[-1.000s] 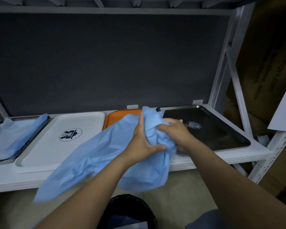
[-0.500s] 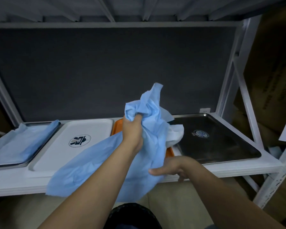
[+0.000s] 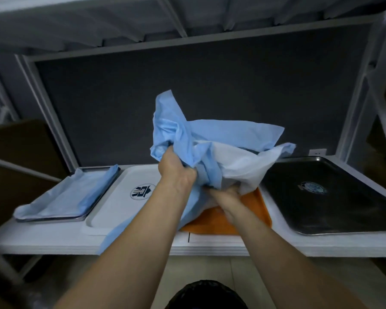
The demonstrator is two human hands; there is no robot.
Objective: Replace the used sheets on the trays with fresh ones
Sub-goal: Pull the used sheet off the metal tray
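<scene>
1. On the shelf (image 3: 42, 241), the used sheet (image 3: 210, 134) is hanging crumpled above the orange tray (image 3: 254, 204).
2. The left hand (image 3: 176, 172) and right hand (image 3: 226, 195) are both clenching its folds.
3. The sheet is seemingly light and limp; gripping its bunched folds is advisable.

Above orange tray (image 3: 252, 204), left hand (image 3: 176, 172) and right hand (image 3: 223, 195) grip crumpled blue sheet (image 3: 210, 134); white tray (image 3: 120, 197) beside.

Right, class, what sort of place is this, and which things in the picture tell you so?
Probably a storeroom or canteen back room: a white metal rack holds serving trays in a row, among them a white tray and a dark metal tray, with a cardboard box beside it.
</scene>
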